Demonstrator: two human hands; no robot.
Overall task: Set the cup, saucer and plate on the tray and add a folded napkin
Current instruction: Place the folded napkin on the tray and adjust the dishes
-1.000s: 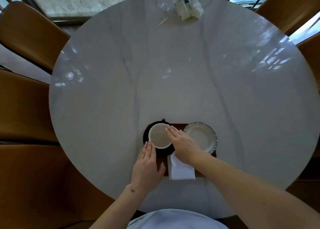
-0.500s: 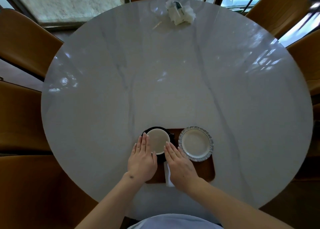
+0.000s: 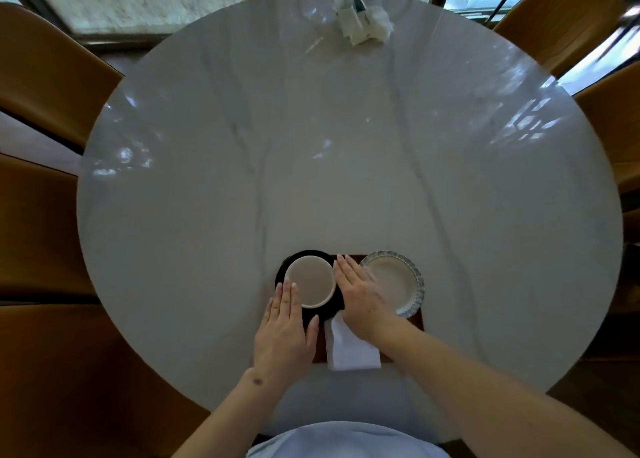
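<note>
A brown tray lies at the near edge of the round marble table. On its left part a beige cup stands on a black saucer. A white scalloped plate sits on the tray's right part. A folded white napkin lies on the near side of the tray. My left hand rests flat beside the cup's left side, fingers together. My right hand lies flat between cup and plate, over the napkin's far end. Neither hand holds anything.
A crumpled white tissue pack and a small stick lie at the table's far edge. Brown chairs ring the table on both sides, with windows behind.
My right hand moved forward from the napkin to lie between cup and plate. My left hand slid slightly back and left along the cup. The camera shifted a little.
</note>
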